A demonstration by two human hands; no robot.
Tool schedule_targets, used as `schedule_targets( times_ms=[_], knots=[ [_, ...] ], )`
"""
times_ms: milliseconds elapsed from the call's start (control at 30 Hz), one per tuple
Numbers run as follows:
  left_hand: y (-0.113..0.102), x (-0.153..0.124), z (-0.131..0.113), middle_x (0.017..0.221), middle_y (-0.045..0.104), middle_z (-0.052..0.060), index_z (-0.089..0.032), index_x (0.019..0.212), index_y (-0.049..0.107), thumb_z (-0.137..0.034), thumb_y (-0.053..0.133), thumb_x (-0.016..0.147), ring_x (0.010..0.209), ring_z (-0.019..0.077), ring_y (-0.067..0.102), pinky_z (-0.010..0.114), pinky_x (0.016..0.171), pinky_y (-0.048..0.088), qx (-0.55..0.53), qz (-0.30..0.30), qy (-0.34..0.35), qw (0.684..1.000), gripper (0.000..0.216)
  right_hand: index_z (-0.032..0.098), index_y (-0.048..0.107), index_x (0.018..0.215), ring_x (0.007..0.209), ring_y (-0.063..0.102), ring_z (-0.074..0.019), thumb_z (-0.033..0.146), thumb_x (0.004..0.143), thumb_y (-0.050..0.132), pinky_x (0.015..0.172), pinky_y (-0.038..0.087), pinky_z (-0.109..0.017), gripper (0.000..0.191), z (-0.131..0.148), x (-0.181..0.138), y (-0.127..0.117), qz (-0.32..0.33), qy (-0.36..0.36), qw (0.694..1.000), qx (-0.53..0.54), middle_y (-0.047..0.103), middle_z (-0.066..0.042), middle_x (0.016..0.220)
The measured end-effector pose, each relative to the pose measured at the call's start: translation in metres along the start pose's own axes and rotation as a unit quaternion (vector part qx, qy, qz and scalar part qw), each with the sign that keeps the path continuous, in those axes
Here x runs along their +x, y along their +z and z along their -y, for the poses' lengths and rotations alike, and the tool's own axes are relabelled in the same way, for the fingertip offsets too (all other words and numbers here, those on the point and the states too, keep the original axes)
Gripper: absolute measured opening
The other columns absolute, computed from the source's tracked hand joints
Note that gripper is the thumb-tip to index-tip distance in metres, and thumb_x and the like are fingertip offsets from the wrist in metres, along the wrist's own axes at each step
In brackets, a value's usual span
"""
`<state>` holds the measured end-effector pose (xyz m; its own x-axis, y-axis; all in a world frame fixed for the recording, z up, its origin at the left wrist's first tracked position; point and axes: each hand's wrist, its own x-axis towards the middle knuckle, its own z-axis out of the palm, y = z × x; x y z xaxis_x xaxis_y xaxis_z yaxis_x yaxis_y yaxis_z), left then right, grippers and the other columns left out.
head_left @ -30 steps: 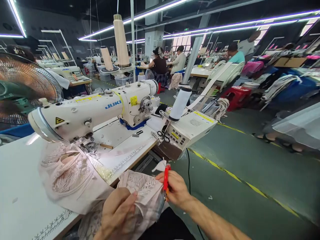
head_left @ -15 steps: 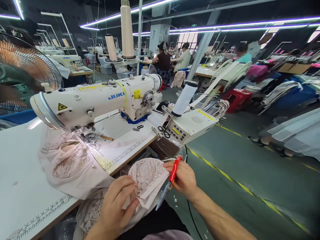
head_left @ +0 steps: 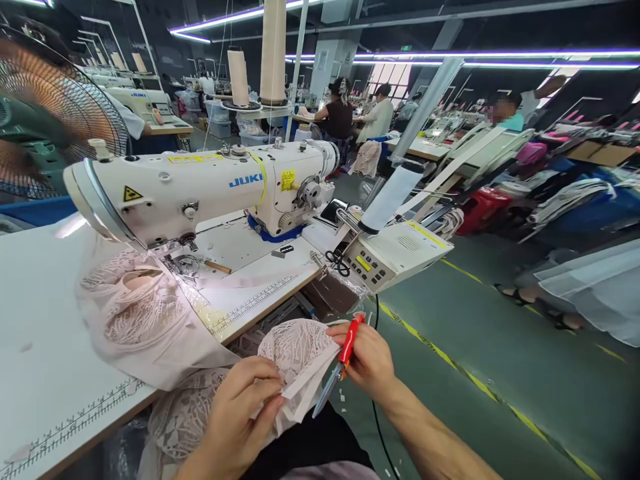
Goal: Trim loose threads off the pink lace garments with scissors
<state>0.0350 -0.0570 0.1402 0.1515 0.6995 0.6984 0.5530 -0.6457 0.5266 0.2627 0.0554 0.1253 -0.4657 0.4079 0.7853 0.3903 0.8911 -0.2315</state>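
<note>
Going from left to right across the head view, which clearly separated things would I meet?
Electric fan, left hand, red-handled scissors, control box, sheer white skirt.

1. my left hand [head_left: 245, 400] covers part of the lace cloth [head_left: 300, 353].
2. my right hand [head_left: 371, 360] hides some of the red-handled snips [head_left: 349, 345].
3. the left edge cuts off the blurred fan [head_left: 60, 113].
4. the top edge crops the tall thread cone [head_left: 273, 53].
5. i can't read the control box's [head_left: 400, 253] tiny markings.

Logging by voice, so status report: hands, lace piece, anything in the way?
Left fingers gripping lace piece. Right fingers at its edge, also holding red-handled scissors. Blades angled down beside it; nothing seen blocking.
</note>
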Motion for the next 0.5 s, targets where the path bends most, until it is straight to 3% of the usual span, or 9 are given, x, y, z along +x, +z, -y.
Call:
schedule_targets(
  times_ms=[333,500],
  knots=[
    [-0.001,0.0019,-0.0026,0.088,0.063,0.007,-0.014,0.095,0.059,0.003,0.053,0.082,0.089,0.0169,0.06,0.03,0.079,0.055,0.033,-0.007,0.021,0.999,0.022,0.023,0.053,0.094,0.078,0.069,-0.0209,0.009,0.086,0.045,0.067,0.053,-0.034,0.019,0.0006,-0.0046,0.0036,0.036,0.024,0.999,0.026,0.072,-0.007,0.088],
    [-0.0017,0.0034,-0.0042,0.087,0.062,0.006,-0.015,0.091,0.058,0.004,0.052,0.08,0.084,0.0158,0.061,0.028,0.073,0.055,0.059,-0.014,0.015,0.998,0.023,0.021,0.054,0.082,0.073,0.066,-0.0194,0.009,0.079,0.047,0.065,0.05,-0.033,0.014,-0.0001,-0.0067,0.0075,0.085,0.063,0.992,0.068,0.069,-0.005,0.08]
  ],
)
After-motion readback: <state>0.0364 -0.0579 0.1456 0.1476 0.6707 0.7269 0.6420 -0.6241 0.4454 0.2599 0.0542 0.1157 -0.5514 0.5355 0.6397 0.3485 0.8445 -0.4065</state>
